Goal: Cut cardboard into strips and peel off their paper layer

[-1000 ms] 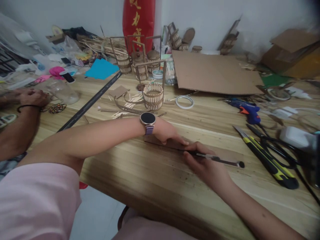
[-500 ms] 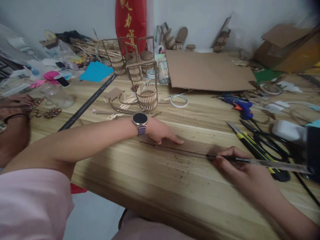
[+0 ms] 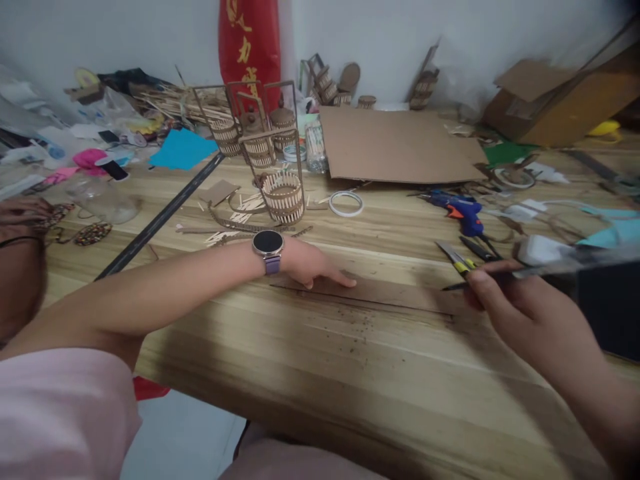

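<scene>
A narrow strip of brown cardboard [image 3: 395, 293] lies flat on the wooden table, with a dark line along its near edge. My left hand [image 3: 311, 263] rests on its left part, index finger stretched out and pressing down, a watch [image 3: 269, 243] at the wrist. Over the strip's right end, my right hand [image 3: 525, 310] is closed around a pen [image 3: 454, 287]. The pen's dark tip points left and appears lifted off the line; its clear barrel is blurred. Just behind that hand lies a yellow-and-black utility knife [image 3: 453, 258], partly hidden by it.
A small stick basket [image 3: 283, 198], a white ring [image 3: 346, 203] and a blue glue gun [image 3: 457, 208] lie beyond the strip. Farther back are a large cardboard sheet [image 3: 400, 143] and several handled baskets. At the left, another person's hand [image 3: 25, 210] touches beaded cord [image 3: 93, 233].
My right hand has moved right and up with the pen, off the strip's edge, where the dark line now reaches farther right. My left hand still presses the strip. The view has shifted slightly.
</scene>
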